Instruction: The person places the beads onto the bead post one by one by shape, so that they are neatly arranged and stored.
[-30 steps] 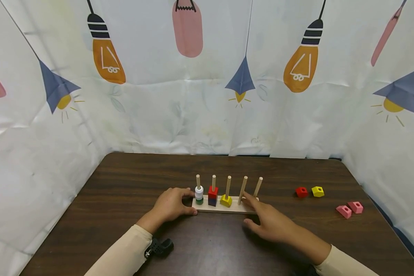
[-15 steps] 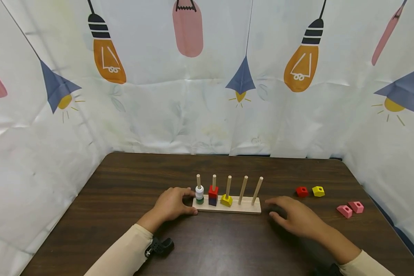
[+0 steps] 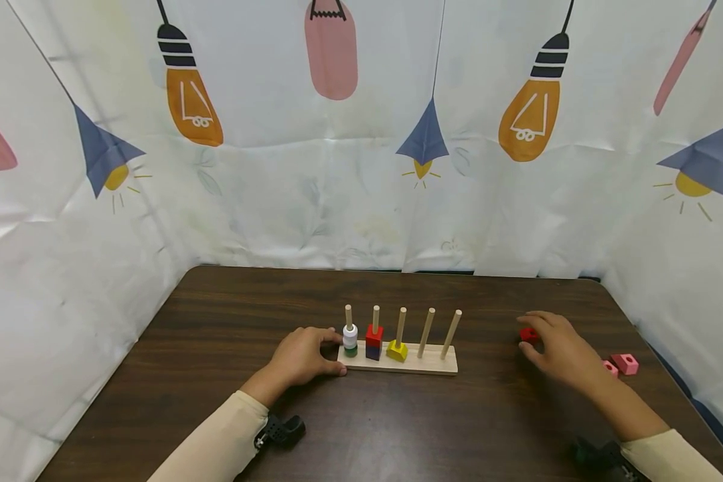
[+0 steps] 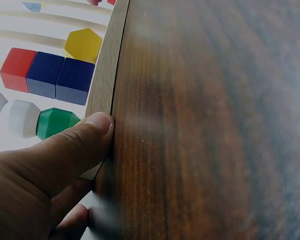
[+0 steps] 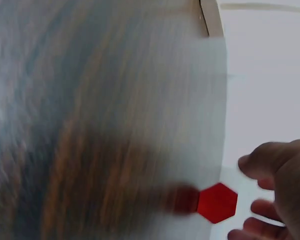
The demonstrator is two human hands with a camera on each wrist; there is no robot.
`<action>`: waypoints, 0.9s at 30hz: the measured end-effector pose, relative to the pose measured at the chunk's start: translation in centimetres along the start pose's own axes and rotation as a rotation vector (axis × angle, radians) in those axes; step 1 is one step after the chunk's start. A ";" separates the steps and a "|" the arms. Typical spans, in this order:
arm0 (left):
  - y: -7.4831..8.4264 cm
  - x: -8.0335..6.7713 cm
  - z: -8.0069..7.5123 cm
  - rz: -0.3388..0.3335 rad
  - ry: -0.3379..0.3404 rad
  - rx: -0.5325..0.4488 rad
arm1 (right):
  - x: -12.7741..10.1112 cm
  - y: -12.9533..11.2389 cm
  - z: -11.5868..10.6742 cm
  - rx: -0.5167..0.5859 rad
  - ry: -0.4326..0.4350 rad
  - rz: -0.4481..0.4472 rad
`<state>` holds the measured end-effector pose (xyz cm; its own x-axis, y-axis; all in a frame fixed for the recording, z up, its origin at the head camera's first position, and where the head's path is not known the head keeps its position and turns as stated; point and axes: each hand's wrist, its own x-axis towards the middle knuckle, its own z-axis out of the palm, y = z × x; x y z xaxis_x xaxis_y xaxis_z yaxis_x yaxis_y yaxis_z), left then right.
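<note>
My left hand [image 3: 301, 358] grips the left end of a wooden peg board [image 3: 436, 365]; in the left wrist view its thumb [image 4: 92, 132] lies along the board's front edge. The board has several upright pegs. White and green beads [image 3: 350, 338] sit on the leftmost peg, a red block [image 3: 374, 334] over blue ones on the second, and a yellow block [image 3: 397, 351] on the middle one. Over at the right, my right hand [image 3: 563, 351] hovers with thumb and fingers spread around a loose red block [image 3: 528, 335], apart from it in the right wrist view.
Pink blocks [image 3: 625, 364] lie on the dark wooden table [image 3: 458, 428] near its right edge, one partly behind my right wrist. A printed white curtain [image 3: 265, 201] encloses the table's back and sides.
My right hand has moved right, from the peg board's right end over to the loose red block, and now covers the loose yellow block. My left hand keeps its grip on the board.
</note>
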<state>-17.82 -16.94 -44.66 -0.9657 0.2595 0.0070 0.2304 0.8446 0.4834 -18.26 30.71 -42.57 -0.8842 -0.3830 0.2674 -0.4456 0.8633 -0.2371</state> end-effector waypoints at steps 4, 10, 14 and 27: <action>0.0 0.0 0.0 0.000 0.000 -0.001 | 0.1 0.8 -0.1 -0.007 -0.066 0.042; 0.0 0.0 0.0 0.003 0.004 -0.004 | 0.4 1.5 0.4 0.006 -0.076 0.003; -0.1 0.0 0.0 0.002 0.003 -0.005 | 0.6 1.5 0.6 0.023 -0.082 0.007; -0.2 0.0 0.2 0.003 0.007 0.004 | 1.9 -1.2 -0.1 0.075 -0.102 0.075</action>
<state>-17.86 -17.00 -44.88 -0.9658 0.2590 0.0147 0.2340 0.8454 0.4801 -19.42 29.01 -41.69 -0.9235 -0.3529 0.1504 -0.3833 0.8652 -0.3233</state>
